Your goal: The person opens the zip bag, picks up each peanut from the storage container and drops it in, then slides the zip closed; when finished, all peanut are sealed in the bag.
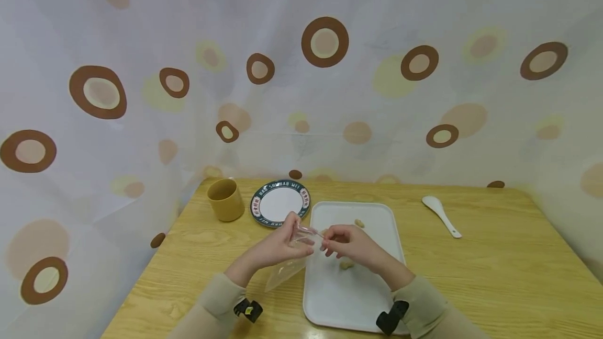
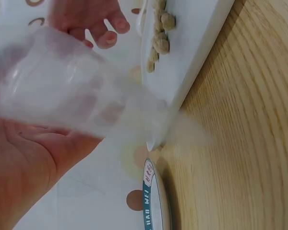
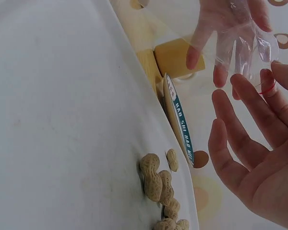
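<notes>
A clear plastic bag [image 1: 285, 272] with a red line along its mouth hangs from my left hand [image 1: 275, 246], which holds it between thumb and fingers. Through the film in the right wrist view, the left fingers [image 3: 221, 67] show spread behind the bag. My right hand [image 1: 353, 245] pinches the red-lined edge [image 3: 269, 88] with thumb and fingertips. Both hands are over the left part of a white tray [image 1: 348, 297]. Several peanuts in their shells [image 3: 153, 177] lie on the tray, some hidden under the right hand in the head view.
Behind the left hand, a plate [image 1: 281, 204] with a green lettered rim lies on the wooden table [image 1: 494, 276]. A yellow mug [image 1: 228, 205] stands left of it. At the right is a white spoon [image 1: 442, 216]. A patterned curtain [image 1: 282, 98] borders the table's back.
</notes>
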Action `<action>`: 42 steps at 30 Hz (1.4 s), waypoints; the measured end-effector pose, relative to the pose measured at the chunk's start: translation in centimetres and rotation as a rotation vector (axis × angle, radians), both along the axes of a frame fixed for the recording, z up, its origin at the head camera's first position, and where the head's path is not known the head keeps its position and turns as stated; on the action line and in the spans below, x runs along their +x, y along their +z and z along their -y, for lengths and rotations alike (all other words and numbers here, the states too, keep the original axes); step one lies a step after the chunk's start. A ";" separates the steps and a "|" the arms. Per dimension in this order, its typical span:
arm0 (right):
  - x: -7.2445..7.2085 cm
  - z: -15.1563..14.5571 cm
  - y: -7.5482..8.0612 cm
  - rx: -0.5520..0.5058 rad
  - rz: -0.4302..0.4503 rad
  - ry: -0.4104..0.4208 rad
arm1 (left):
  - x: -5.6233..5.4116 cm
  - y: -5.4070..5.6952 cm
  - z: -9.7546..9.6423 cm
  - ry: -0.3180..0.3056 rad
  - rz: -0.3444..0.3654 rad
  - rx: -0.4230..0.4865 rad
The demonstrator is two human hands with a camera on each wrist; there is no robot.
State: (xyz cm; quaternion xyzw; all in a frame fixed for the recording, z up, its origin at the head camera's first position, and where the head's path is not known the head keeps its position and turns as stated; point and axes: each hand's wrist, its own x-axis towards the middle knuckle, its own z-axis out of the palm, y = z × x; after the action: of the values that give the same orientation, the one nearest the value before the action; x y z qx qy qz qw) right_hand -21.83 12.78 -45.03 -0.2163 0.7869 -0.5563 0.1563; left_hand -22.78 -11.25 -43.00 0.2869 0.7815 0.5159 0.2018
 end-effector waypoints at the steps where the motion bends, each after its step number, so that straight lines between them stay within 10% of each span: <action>1: 0.1 0.0 0.0 0.000 -0.002 -0.002 | 0.0 0.0 0.1 -0.013 0.006 0.007; 8: 0.2 0.1 0.5 0.029 -0.095 -0.038 | -0.2 -0.1 0.4 -0.032 -0.069 -0.003; 22: 0.0 0.6 1.3 0.054 -0.304 -0.107 | -0.3 0.0 -1.5 0.129 -0.176 -0.098; 42: 0.2 -0.4 1.1 0.067 -0.239 -0.130 | -0.2 -1.8 -1.7 0.187 -0.275 -0.119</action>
State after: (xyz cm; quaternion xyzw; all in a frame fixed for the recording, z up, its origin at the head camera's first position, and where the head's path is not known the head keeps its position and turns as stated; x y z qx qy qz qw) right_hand -21.65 13.21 -43.91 -0.2243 0.8304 -0.5090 0.0321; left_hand -22.97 -9.57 -44.79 0.2683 0.8541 0.4414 0.0608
